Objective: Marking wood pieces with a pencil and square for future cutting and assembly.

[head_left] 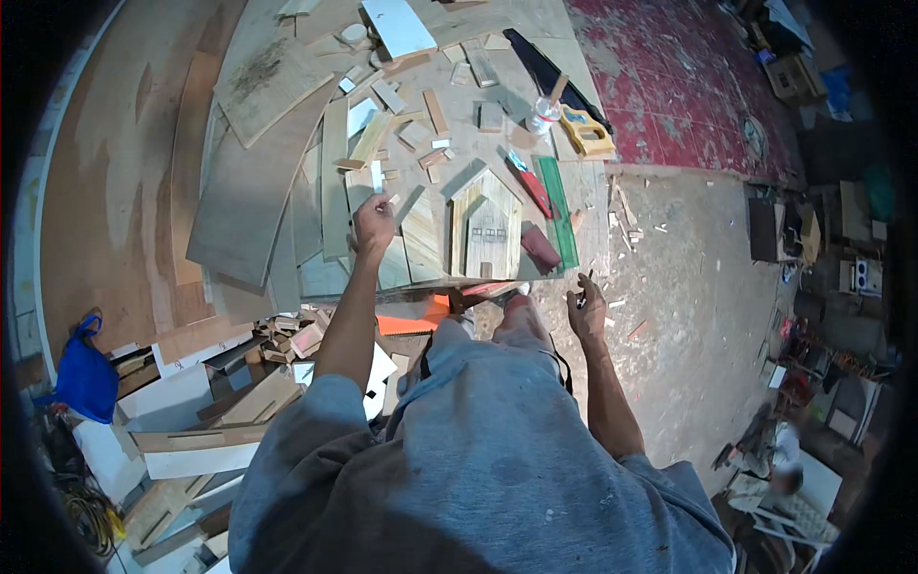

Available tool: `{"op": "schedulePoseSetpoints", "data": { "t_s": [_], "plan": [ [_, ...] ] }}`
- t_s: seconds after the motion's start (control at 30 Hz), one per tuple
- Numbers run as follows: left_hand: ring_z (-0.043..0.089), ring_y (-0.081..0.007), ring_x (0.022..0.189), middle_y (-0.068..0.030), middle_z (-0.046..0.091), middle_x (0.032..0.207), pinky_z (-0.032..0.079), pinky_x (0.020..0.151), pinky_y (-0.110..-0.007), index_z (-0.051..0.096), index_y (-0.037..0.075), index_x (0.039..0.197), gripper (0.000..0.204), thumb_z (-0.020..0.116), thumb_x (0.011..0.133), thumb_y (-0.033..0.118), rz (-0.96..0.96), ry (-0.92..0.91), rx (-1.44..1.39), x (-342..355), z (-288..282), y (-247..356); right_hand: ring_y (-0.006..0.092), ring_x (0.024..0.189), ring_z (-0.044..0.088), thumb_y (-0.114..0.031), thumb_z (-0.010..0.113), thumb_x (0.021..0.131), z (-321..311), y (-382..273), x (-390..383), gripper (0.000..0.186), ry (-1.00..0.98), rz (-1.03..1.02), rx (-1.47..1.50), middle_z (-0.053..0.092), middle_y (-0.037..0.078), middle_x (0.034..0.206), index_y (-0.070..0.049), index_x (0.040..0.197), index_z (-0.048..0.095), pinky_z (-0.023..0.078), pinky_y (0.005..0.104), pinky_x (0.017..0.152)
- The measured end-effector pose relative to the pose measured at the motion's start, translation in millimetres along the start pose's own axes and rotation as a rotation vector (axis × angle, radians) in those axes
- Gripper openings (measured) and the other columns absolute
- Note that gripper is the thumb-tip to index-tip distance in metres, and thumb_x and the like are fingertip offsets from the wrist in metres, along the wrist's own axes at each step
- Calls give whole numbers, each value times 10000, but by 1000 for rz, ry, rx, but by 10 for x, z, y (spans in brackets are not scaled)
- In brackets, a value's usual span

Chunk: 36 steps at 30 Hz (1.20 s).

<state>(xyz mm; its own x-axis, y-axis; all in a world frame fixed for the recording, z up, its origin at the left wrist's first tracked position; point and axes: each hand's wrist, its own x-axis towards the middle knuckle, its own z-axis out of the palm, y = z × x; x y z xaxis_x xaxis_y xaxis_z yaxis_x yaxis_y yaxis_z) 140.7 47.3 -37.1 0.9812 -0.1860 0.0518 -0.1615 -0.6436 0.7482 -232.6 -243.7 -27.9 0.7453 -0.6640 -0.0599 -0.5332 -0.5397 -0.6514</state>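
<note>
My left hand [373, 224] is over the near left part of the worktable, its fingers curled in a pinch. A small pale piece shows at its fingertips; its kind is too small to tell. To its right stands a small wooden house [492, 234] with a peaked roof and drawn windows. My right hand [586, 311] hangs off the table's near right corner, fingers bent around a thin dark pencil-like stick. Nearest to it on the table are a green ruler [557, 210] and a dull red block [540, 248]. A flat red-and-blue object [530, 184] lies beside the ruler.
Wood offcuts [435, 113] and a white board [399, 29] cover the far table. A handsaw [585, 132] with a yellow handle lies at the right edge near a white pot [543, 117]. Scrap wood [220, 421] is piled lower left. Another person [786, 459] is lower right.
</note>
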Motion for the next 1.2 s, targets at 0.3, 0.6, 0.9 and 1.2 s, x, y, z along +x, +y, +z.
{"op": "schedulePoseSetpoints", "data": {
  "t_s": [0.3,0.6,0.9,1.2],
  "plan": [
    [662,-381,1033,-162,656,1111,553,898,-462,708,62,1057,228,560,891,13,133,-248,450,524,555,681,286,817,673,-76,690,863,-333,30,499,473,-79,-51,-1,682,220,1112,11,1315,583,554,406,762],
    [667,-320,1007,-123,651,1086,558,887,-426,733,86,1050,237,611,861,9,596,-411,452,905,958,655,258,776,672,-53,671,872,-945,264,599,426,-21,-24,-75,683,216,1080,25,1287,608,548,372,718],
    [664,-130,796,-83,730,864,523,742,-286,733,-12,1008,143,684,911,80,54,-505,-272,-330,642,750,251,796,686,-67,672,889,-888,293,457,411,38,81,-17,686,205,1123,-3,1291,614,553,364,696],
    [639,-97,645,-58,709,734,503,605,-258,739,-24,934,109,729,871,65,-267,-485,-445,-739,738,615,254,784,674,-79,685,886,-547,-122,281,419,34,8,26,692,211,1124,13,1289,622,561,369,706]
  ]
}}
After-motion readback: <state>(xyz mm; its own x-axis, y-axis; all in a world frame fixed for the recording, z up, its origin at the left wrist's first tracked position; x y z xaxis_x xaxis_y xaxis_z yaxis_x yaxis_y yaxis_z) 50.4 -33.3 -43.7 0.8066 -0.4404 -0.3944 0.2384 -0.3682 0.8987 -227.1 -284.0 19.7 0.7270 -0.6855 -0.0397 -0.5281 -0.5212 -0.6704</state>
